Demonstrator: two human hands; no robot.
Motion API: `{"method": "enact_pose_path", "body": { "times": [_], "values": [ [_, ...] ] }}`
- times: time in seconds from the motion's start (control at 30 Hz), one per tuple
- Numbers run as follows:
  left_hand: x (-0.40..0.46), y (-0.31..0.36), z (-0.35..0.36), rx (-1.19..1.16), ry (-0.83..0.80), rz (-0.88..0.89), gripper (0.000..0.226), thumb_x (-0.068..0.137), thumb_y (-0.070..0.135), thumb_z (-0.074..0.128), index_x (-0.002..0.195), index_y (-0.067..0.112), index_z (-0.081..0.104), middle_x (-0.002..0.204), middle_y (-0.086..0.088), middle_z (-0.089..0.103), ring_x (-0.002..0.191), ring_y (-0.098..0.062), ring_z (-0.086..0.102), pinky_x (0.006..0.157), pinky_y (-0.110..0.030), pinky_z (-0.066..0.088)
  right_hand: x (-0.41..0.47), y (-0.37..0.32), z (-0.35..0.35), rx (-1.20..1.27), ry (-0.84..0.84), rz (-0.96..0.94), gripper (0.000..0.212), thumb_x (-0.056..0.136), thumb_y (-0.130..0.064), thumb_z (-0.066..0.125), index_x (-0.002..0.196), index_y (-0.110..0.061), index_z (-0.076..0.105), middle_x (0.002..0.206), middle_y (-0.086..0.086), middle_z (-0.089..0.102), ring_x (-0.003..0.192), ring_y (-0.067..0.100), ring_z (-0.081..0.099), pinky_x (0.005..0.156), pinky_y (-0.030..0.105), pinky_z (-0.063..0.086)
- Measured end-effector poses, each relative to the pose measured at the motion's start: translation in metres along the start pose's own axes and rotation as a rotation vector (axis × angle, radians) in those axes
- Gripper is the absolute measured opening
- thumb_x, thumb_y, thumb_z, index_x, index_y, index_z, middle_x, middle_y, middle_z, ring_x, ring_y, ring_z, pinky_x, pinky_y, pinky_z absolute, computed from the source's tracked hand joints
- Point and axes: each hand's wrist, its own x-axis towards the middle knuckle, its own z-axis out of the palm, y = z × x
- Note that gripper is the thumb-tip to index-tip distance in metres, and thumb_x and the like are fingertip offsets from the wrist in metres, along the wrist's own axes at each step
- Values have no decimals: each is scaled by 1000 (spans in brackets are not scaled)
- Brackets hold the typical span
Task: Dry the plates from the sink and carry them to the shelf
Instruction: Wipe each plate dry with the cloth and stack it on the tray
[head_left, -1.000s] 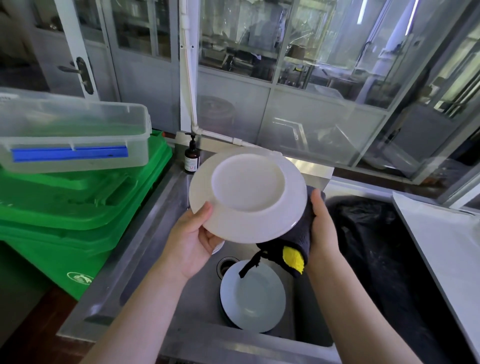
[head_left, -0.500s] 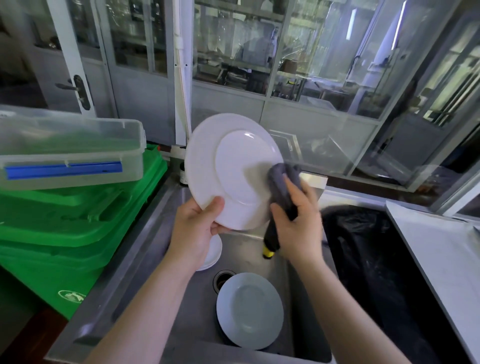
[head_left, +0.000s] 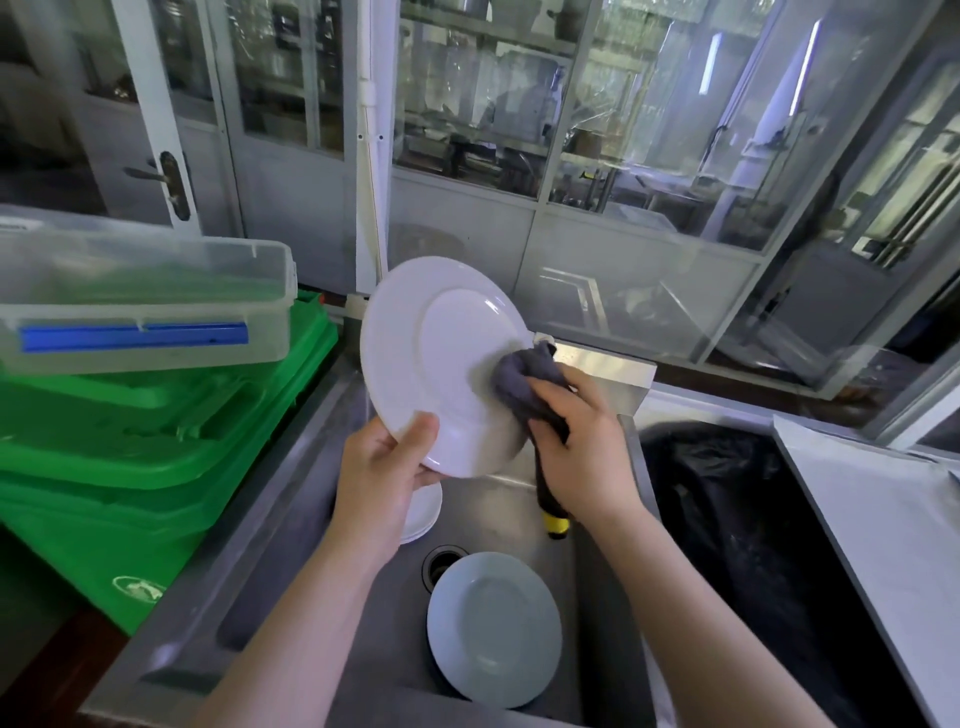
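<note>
My left hand (head_left: 382, 470) grips the lower rim of a white plate (head_left: 434, 358), held tilted nearly upright above the steel sink (head_left: 291, 499), its underside toward me. My right hand (head_left: 582, 441) presses a dark grey cloth (head_left: 519, 376) with a yellow corner against the plate's right side. A pale blue plate (head_left: 493, 629) lies flat in the basin beside the drain. A small stack of white plates (head_left: 423, 512) shows partly behind my left hand.
Green bins (head_left: 150, 441) stand left of the sink with a clear lidded box (head_left: 145, 301) on top. A black bag (head_left: 727, 509) fills the space on the right, next to a white counter (head_left: 883, 525). Glass partitions and a white pipe (head_left: 371, 156) rise behind.
The plate went from lying flat, underside up, to tilted nearly upright. My right hand brought the cloth from the plate's rim onto its underside and is rubbing there.
</note>
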Motion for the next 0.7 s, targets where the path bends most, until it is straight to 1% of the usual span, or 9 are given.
{"method": "enact_pose_path", "body": {
  "times": [0.07, 0.2, 0.27, 0.33, 0.4, 0.43, 0.5, 0.57, 0.7],
  "values": [
    [-1, 0, -2, 23, 5, -3, 18, 71, 34, 67, 86, 31, 76, 90, 2, 76, 86, -15, 71, 66, -32, 57, -7, -2, 4, -65, -13, -71, 43, 80, 8, 63, 117, -15, 69, 132, 6, 53, 116, 33, 51, 99, 33, 41],
    [-9, -5, 0, 45, -15, -30, 18, 84, 20, 64, 86, 32, 77, 85, 0, 75, 80, -14, 71, 60, -29, 55, -15, -23, 13, 3, -68, -258, 50, 76, 6, 60, 116, -22, 69, 131, 0, 54, 111, 27, 51, 96, 29, 40],
    [-13, -8, 1, 69, -12, -45, 18, 85, 15, 65, 83, 27, 77, 83, -6, 75, 78, -18, 71, 59, -29, 55, -1, -25, 11, 53, -75, -218, 46, 80, 3, 60, 118, -22, 68, 130, -3, 53, 114, 27, 51, 99, 32, 40],
    [-15, -7, 0, 90, -12, -59, 11, 76, 22, 66, 80, 19, 76, 84, -13, 74, 77, -26, 71, 60, -38, 58, 13, -20, 6, 25, -74, -151, 42, 84, 1, 61, 122, -18, 66, 132, 2, 52, 119, 30, 50, 102, 32, 38],
    [-16, -5, -4, 126, -12, -70, 26, 67, 36, 68, 83, 16, 74, 89, -18, 73, 83, -33, 71, 71, -54, 58, 23, -10, 1, -75, -61, -54, 41, 89, -5, 59, 127, -19, 61, 139, 5, 47, 123, 29, 46, 101, 27, 35],
    [-16, -5, -6, 129, -14, -69, 30, 64, 40, 68, 83, 18, 74, 90, -16, 74, 86, -31, 71, 76, -56, 56, 23, -6, -1, -131, -57, -13, 41, 90, -7, 57, 129, -21, 60, 141, 4, 45, 125, 28, 44, 99, 26, 35],
    [-16, -3, -12, 103, -15, -65, 25, 64, 40, 67, 83, 25, 76, 91, -7, 75, 87, -22, 71, 79, -51, 57, 14, -2, 0, -209, -63, 1, 44, 89, -7, 58, 129, -24, 60, 141, 3, 44, 124, 30, 44, 95, 29, 37],
    [-14, -4, -18, 72, 7, -63, 27, 62, 42, 68, 84, 28, 76, 92, -5, 75, 89, -21, 71, 77, -47, 58, -5, -4, 7, -205, -96, -63, 45, 85, -1, 62, 125, -22, 64, 136, 4, 49, 116, 33, 46, 92, 27, 35],
    [-14, -11, -20, 4, 27, -77, 15, 75, 24, 65, 84, 25, 77, 86, -6, 75, 83, -21, 70, 67, -38, 58, -33, -23, 21, -101, -181, -198, 50, 78, 4, 64, 120, -23, 67, 132, 2, 53, 109, 22, 45, 93, 8, 26]
  ]
}}
